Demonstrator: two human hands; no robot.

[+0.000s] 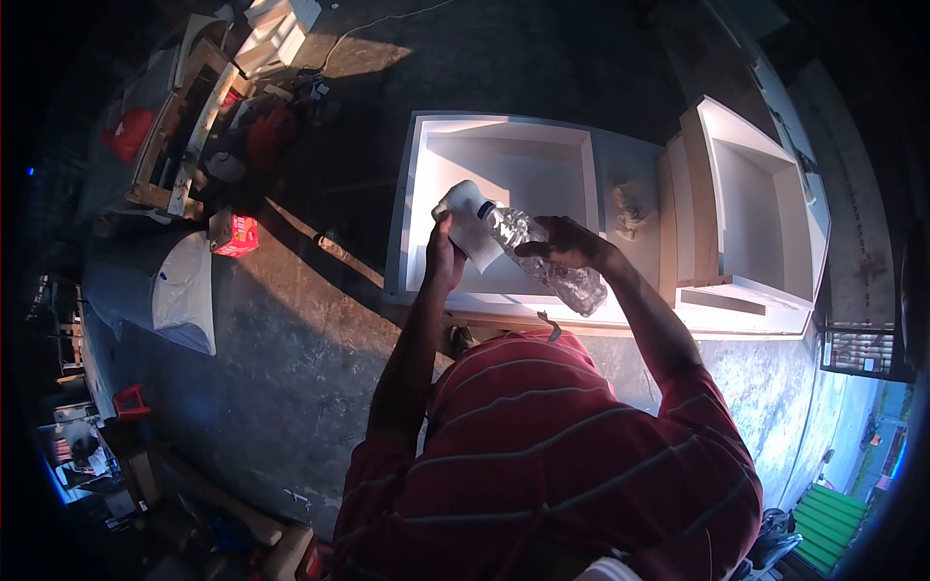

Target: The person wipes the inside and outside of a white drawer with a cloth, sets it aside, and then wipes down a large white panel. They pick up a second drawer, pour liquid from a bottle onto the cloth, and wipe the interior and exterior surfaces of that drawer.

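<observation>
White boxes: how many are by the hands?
2. One open box lies flat under the hands; a second box stands just right of it. Others may be hidden in the dark.

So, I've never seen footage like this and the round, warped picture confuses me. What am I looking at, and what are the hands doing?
There is no machine here. The single picture comes from a camera worn on a person's head, looking down, so you see their red striped shirt and both bare arms. The wide lens bends the edges. The right hand grips a crumpled clear plastic bottle, tilted with its neck up-left. The left hand holds a white cloth or paper against the bottle's neck. Below them lies a white box-shaped cabinet panel on the concrete floor, with a second white box beside it. A small red carton sits to the left.
</observation>
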